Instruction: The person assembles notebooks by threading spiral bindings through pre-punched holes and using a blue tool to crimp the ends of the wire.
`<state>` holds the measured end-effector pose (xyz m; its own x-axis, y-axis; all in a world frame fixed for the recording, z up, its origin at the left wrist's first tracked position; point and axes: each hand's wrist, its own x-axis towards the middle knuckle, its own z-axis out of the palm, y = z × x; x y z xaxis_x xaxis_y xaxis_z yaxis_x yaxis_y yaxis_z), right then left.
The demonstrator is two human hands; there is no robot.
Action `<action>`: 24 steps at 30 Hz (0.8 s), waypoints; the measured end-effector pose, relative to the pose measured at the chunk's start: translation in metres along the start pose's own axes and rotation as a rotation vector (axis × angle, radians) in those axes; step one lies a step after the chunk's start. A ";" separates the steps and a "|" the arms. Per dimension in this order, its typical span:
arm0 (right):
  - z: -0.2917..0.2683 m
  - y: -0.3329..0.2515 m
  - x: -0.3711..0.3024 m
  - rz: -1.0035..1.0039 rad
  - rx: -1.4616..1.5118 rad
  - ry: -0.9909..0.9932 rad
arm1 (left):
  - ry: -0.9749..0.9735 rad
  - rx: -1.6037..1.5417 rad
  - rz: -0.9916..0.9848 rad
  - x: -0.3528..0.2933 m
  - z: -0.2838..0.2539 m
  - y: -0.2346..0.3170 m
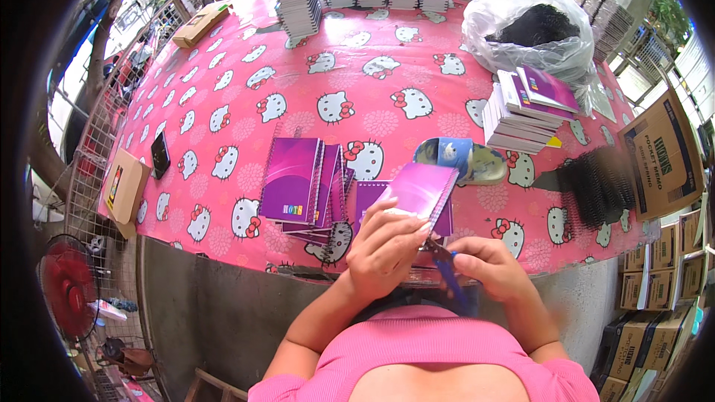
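Left hand (383, 249) grips a purple spiral notebook (421, 187) above the table's (372, 97) near edge. Right hand (491, 268) is closed around a blue-handled tool (447, 264) at the notebook's lower corner, beside more purple notebooks (298, 182)

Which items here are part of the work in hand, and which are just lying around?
In use:
- left hand holding a purple spiral notebook
- right hand with a blue-handled tool at its spiral edge
- pile of purple notebooks
- black spiral coils

Lying about:
- phone
- slippers
- red fan
- cardboard boxes
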<state>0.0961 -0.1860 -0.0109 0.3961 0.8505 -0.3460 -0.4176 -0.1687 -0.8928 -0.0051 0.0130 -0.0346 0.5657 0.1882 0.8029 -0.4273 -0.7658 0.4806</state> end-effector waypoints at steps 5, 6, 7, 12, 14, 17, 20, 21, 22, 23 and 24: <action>-0.056 0.029 -0.006 -0.422 -1.009 0.695 | 0.411 -0.005 -0.200 0.010 -0.058 -0.017; -0.084 0.053 -0.008 -0.410 -1.220 0.770 | 0.465 0.097 -0.145 0.022 -0.074 -0.013; -0.097 0.067 -0.010 -0.395 -1.428 0.830 | 0.525 0.103 -0.091 0.034 -0.086 -0.009; -0.050 0.021 0.015 -0.453 -0.837 0.739 | -0.095 0.669 -0.087 0.065 -0.125 -0.043; -0.023 0.006 0.038 -0.436 -0.733 0.653 | -0.473 0.731 -0.137 0.066 -0.113 -0.075; -0.009 0.020 0.068 -0.445 -1.041 0.568 | -0.647 0.785 -0.169 0.029 -0.095 -0.120; -0.041 0.021 0.062 -0.377 -0.985 0.545 | -0.581 0.785 -0.228 0.032 -0.094 -0.116; -0.048 0.014 0.056 -0.359 -0.963 0.584 | -0.538 0.775 -0.259 0.039 -0.094 -0.106; -0.044 0.003 0.048 -0.254 -0.504 0.598 | -0.442 0.662 -0.274 0.045 -0.092 -0.090; -0.051 0.009 0.044 -0.475 -0.210 0.555 | -0.342 0.536 -0.274 0.056 -0.086 -0.065; -0.045 0.003 0.039 -0.489 -0.219 0.534 | -0.246 0.416 -0.288 0.056 -0.078 -0.047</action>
<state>0.1473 -0.1753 -0.0400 0.8604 0.5059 0.0615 0.0575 0.0237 -0.9981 -0.0083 0.1075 0.0155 0.7872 0.3149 0.5302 0.0544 -0.8919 0.4490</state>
